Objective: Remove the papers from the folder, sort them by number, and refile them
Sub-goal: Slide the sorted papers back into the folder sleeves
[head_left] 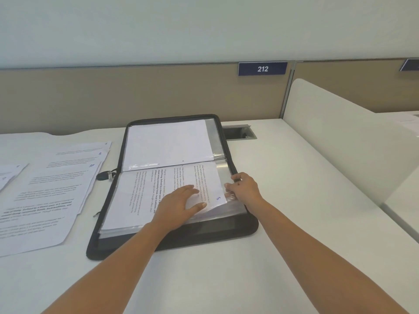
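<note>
Sheet 5 (210, 177), part-way in a clear sleeve (224, 169) of the open folder (226, 230) on the worktop (294, 200): left hand (179, 205), grip spread flat on it; right hand (244, 189), grip pinching the sleeve edge; you should slide it squarely, lest corners snag.

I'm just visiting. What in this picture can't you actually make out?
All in the head view:
- Print on the loose sheets at left: blurred, unreadable.
- The far-left pile: cut off by the frame edge.
- The second blue sign: its number is cut off at the right edge.
- Part of sheet 5: covered by the left hand.
- The edge of the sleeve: hidden where the right hand pinches it.
</note>
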The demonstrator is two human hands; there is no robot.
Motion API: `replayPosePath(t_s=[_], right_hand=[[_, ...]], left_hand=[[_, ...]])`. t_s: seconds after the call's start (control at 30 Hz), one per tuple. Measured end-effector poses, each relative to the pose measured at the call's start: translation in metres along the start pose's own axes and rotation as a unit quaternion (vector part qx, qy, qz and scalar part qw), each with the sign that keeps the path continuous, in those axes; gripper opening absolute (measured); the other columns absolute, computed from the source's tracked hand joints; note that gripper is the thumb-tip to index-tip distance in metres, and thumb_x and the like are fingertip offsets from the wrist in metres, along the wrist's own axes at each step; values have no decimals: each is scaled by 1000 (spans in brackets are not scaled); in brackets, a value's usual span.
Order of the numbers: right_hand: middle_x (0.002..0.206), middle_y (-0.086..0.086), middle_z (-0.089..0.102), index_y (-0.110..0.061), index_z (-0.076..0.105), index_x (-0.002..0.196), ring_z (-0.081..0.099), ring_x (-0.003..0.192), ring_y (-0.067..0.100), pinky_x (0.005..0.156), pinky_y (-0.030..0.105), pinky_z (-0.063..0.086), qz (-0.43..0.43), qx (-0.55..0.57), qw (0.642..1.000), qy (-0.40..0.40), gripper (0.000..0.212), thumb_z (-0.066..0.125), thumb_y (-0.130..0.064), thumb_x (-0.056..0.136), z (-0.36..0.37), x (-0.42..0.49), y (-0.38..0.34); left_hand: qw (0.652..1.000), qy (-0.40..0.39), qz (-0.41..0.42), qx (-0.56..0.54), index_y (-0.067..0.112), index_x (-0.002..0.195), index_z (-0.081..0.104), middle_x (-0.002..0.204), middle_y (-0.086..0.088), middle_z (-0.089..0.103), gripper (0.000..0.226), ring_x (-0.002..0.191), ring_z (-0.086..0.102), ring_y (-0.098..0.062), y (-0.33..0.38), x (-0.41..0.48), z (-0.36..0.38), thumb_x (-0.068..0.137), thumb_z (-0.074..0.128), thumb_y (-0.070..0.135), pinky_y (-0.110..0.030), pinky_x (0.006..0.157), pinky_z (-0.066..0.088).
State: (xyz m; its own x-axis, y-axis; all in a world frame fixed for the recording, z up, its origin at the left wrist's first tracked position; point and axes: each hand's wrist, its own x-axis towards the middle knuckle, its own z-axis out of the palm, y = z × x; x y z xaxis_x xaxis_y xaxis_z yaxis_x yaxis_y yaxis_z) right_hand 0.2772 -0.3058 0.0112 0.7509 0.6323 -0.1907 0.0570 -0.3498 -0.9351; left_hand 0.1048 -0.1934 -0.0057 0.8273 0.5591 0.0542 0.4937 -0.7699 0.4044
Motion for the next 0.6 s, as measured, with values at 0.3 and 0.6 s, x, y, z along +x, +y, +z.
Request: replayPosePath(t_s=[0.3, 0.6], right_hand=[[81, 11, 61, -9, 45, 101, 58, 61, 17, 48, 19, 51, 9, 91, 996, 6, 17, 57, -5, 91, 3, -11, -7], [73, 5, 67, -10, 53, 100, 62, 57, 13, 56, 19, 45, -68, 136, 988, 22, 17, 64, -16, 89, -2, -18, -19]], left_hand=[[992, 93, 59, 59, 24, 122, 58, 127, 14, 57, 46, 118, 53, -10, 0, -23, -4, 83, 57, 49, -25, 92, 42], [981, 171, 51, 69, 14, 90, 73, 89, -1, 73, 18, 82, 69, -23, -3, -27, -15, 88, 57, 21, -34, 69, 55]])
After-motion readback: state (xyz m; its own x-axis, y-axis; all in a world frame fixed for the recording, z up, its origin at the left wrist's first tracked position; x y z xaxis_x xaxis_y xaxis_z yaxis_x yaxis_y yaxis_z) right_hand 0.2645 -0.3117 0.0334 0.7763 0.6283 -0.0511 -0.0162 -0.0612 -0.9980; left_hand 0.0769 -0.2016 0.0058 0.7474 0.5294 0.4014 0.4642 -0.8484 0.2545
